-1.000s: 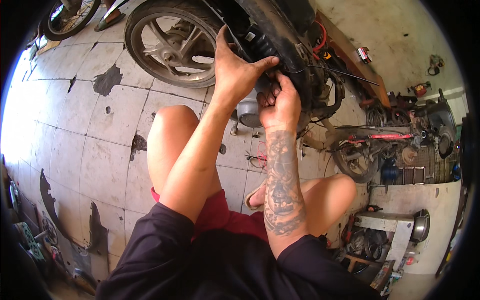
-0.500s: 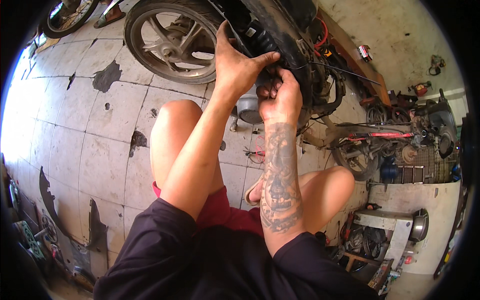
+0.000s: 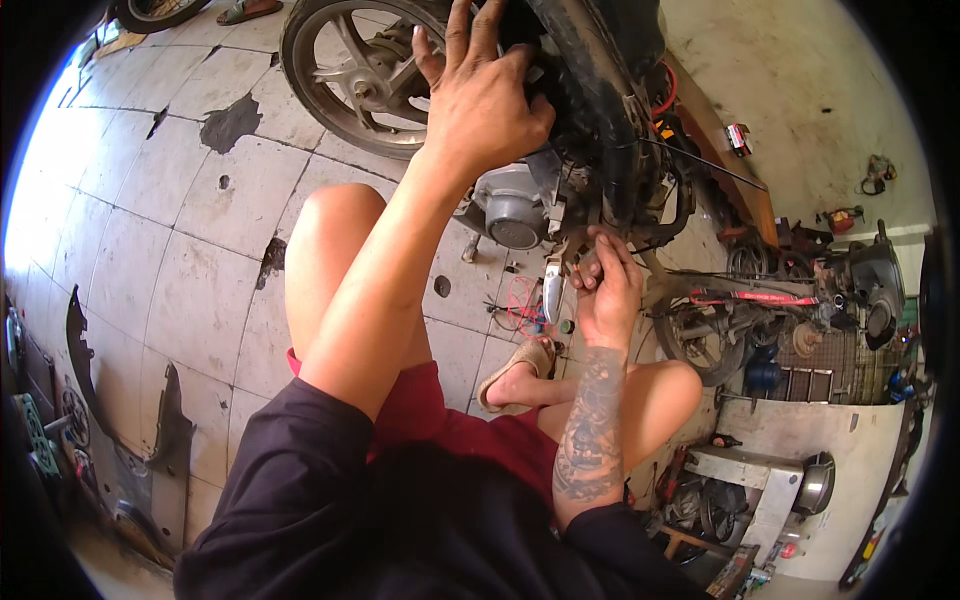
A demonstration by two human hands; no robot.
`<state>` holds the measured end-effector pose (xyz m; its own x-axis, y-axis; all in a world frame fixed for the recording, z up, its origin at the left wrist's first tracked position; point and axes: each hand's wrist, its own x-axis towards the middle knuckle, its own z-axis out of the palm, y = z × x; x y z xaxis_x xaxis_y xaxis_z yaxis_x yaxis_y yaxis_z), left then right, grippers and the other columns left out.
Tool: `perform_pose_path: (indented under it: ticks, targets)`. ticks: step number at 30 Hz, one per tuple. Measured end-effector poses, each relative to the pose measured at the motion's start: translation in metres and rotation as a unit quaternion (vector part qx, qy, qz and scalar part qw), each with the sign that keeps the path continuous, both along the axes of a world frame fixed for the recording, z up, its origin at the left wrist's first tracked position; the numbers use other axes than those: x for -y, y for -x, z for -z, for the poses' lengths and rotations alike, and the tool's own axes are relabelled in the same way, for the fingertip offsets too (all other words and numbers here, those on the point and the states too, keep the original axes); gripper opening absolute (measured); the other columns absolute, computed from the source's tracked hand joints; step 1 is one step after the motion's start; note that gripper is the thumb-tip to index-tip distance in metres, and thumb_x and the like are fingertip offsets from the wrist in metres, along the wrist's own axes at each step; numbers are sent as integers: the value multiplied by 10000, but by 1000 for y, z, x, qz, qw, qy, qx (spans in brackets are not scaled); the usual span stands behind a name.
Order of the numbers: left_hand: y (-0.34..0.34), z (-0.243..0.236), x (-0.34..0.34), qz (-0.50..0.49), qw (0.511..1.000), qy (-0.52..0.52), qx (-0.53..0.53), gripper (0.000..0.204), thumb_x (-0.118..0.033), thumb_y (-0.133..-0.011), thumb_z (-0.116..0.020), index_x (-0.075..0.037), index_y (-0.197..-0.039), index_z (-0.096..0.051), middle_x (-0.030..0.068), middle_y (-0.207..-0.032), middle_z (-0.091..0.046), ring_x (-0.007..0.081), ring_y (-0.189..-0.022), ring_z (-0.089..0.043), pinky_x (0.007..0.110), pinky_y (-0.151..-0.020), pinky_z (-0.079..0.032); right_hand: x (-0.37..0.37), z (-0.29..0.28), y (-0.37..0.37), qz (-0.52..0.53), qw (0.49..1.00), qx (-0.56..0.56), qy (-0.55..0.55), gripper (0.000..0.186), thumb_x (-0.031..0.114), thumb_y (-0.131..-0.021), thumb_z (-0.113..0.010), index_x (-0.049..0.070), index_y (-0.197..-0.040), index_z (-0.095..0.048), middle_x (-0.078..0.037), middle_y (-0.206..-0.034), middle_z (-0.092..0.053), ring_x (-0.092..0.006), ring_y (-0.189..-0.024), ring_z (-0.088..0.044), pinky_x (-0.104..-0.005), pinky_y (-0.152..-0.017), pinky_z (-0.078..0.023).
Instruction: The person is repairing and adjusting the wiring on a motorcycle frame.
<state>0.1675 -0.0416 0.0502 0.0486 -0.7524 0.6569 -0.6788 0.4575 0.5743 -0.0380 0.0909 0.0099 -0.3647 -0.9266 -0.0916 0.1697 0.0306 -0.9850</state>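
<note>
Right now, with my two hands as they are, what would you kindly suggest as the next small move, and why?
I would probably raise the right hand toward the left hand: the left is spread at the dark motorbike body near the wheel, while the right sits lower in the picture, near the shiny metal part.

Left of our left fingers [image 3: 457,40] we see a wheel [image 3: 365,90] of dull grey metal and a tyre [image 3: 293,85] of matt black rubber. Below those fingers, the engine cover [image 3: 515,228] is matt grey metal. Just left of our right fingers [image 3: 625,262], a metal piece [image 3: 553,292] looks smooth, silvery and glossy. Well below our left fingers, the shorts [image 3: 410,405] are red cloth, the shirt [image 3: 450,520] matt black cloth.
</note>
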Motion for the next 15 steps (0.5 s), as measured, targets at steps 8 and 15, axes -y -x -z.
perform_pose_path:
  ticks: [8, 15]
  targets:
    - [-9, 23, -5, 3, 991, 95, -93, 444, -248, -697, -766, -107, -1110, -688, 164, -1435, -415, 402, -1393, -285, 551, -1117, -211, 1, 2, 2, -2, 999, -38, 13, 167, 155, -970, -615, 23, -1062, -658, 59, -654, -442, -47, -568, -408, -240, -546, -370]
    - [-9, 12, 2, -7, 985, 123, -121, 364, -227, -703, -785, -117, -1039, -700, 143, -1367, -472, 379, -1347, -339, 522, -1091, -247, 3, -2, -8, -30, 992, -117, 28, 169, 159, -972, -620, 16, -1052, -661, 55, -657, -459, -45, -578, -422, -228, -536, -371]
